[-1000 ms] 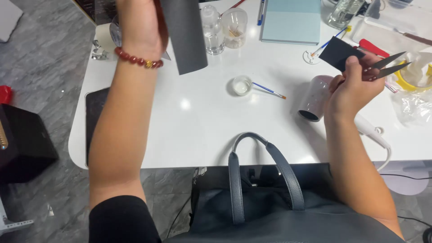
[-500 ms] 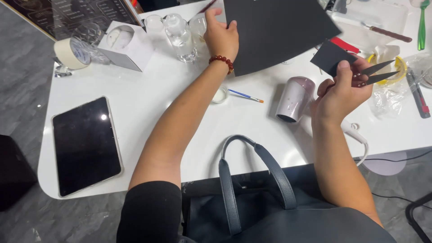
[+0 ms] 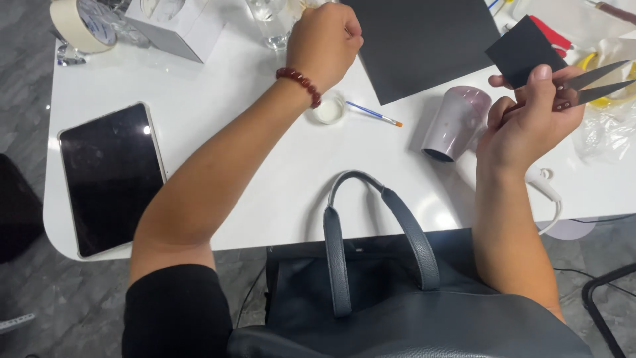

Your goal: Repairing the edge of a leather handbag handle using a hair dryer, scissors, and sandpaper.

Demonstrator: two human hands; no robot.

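Matt black paper sheet (image 3: pixel 424 40) under left hand (image 3: pixel 324 43) fingers; right hand (image 3: pixel 530 119) grips glossy metal scissors (image 3: pixel 589 83) w/ matt black card (image 3: pixel 523 50) just above fingertips.

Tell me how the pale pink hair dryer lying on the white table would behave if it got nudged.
The hair dryer lies on its rounded barrel, so it would probably roll a little. Its white cord trails over the table edge and may drag or check it. The smooth shell looks rigid and perhaps slippery.

The left hand (image 3: pixel 324 41) is clenched at the upper centre of the frame, forearm extended. The right hand (image 3: pixel 530 119) is raised at the right, fingers curled closed.
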